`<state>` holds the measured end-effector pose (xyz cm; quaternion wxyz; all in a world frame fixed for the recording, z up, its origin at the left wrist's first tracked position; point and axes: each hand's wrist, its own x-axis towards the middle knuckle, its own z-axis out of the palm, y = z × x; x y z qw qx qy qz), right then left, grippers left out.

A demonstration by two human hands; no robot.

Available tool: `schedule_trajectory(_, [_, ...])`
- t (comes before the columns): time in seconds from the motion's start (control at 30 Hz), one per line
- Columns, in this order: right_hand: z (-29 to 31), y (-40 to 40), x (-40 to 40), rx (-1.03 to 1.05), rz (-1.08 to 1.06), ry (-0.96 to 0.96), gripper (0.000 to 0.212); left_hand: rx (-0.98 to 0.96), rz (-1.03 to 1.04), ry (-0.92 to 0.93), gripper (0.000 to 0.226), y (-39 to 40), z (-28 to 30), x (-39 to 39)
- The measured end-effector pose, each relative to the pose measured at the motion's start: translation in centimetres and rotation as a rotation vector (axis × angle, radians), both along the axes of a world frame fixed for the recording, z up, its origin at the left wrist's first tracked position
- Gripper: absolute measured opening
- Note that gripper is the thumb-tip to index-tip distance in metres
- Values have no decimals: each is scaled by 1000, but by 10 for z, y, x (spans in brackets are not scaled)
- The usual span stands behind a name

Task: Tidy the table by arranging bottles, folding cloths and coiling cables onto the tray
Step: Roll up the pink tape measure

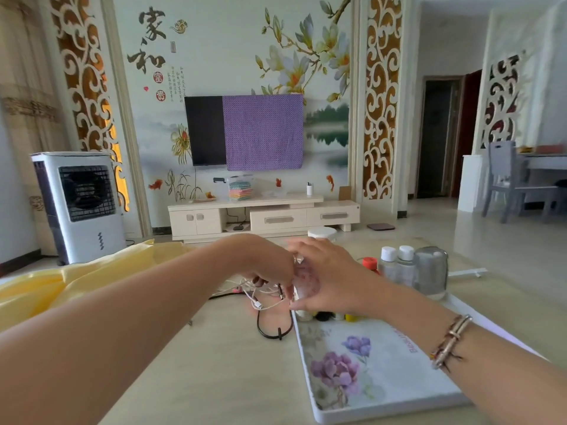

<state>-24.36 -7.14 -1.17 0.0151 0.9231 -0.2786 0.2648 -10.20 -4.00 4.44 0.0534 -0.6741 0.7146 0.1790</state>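
A yellow cloth [70, 280] is heaped at the table's left edge. White cables [260, 297] are pinched by the left hand [270, 266]. An upright pinkish bottle [306, 282], label blurred, is gripped by the right hand [331, 277] at the tray's [383, 403] far-left corner. Red tray lettering is unreadable.

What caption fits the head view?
Right hand holds a bottle at the tray while left hand grips cables.
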Motion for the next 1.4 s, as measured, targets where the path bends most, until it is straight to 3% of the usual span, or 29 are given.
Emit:
schedule_trajectory(0.13, [-9, -8, -16, 94, -159, 26, 36, 23, -17, -33, 12, -16, -1, -24])
schedule_trajectory(0.23, [-12, -8, -40, 212, -212, 40, 10, -61, -105, -194, 23, -27, -2, -49])
schedule_trajectory(0.33, [-14, -7, -80, 438, -156, -19, 11, -96, -227, -228, 27, -41, -13, -80])
schedule_trajectory(0.4, [-18, -13, -108, 468, -158, -56, 10, -170, -292, -184, 29, -52, -27, -99])
schedule_trajectory(0.5, [-27, -32, -149, 316, -267, -27, 19, -337, -318, -138, 28, -66, -51, -130])
schedule_trajectory(0.6, [-40, -50, -182, 216, -428, 103, 24, -505, -394, -266, 21, -82, -71, -153])
schedule_trajectory(0.7, [-52, -71, -204, 143, -453, 97, 24, -608, -471, -306, 24, -98, -92, -170])
schedule_trajectory(0.8, [-74, -99, -217, -137, -520, 253, 47, -655, -489, -268, 31, -115, -114, -183])
schedule_trajectory(0.87, [-87, -112, -219, -206, -638, 396, 57, -674, -486, -312, 39, -121, -126, -189])
schedule_trajectory(1.03, [-105, -126, -217, -284, -696, 443, 35, -731, -580, -518, 42, -122, -141, -193])
schedule_trajectory(1.17, [-117, -135, -214, -315, -659, 408, 18, -883, -580, -354, 8, -127, -152, -195])
schedule_trajectory(1.3, [-118, -137, -209, -288, -698, 377, 14, -836, -587, -322, 39, -132, -162, -194])
schedule_trajectory(1.4, [-110, -132, -208, -110, -707, 389, 30, -849, -610, -333, 39, -126, -155, -197])
